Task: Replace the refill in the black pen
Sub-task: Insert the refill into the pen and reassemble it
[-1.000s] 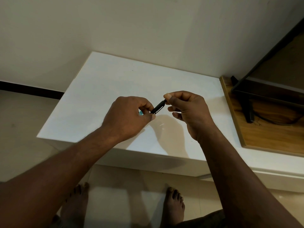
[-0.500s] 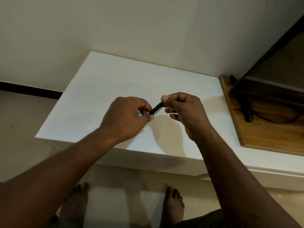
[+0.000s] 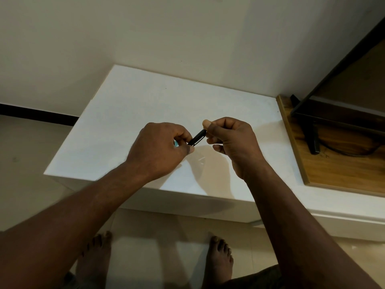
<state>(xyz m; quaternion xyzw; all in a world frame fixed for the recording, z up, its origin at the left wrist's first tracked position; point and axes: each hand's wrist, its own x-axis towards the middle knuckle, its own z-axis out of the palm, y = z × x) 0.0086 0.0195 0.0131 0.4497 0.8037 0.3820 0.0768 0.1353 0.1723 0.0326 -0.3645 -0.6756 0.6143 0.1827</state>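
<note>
The black pen point(image 3: 196, 137) is held above the white counter point(image 3: 145, 105). The left hand point(image 3: 160, 151) pinches one end with curled fingers, and the right hand point(image 3: 231, 140) pinches the other end between thumb and fingers. No refill is visible. Judgement: the barrel is either being unscrewed or being closed, and the view cannot settle which

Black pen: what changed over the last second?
Little. The right hand edged slightly toward the left hand, shortening the visible stretch of the slim black pen. Both hands keep their grip on it above the white rectangular table.
</note>
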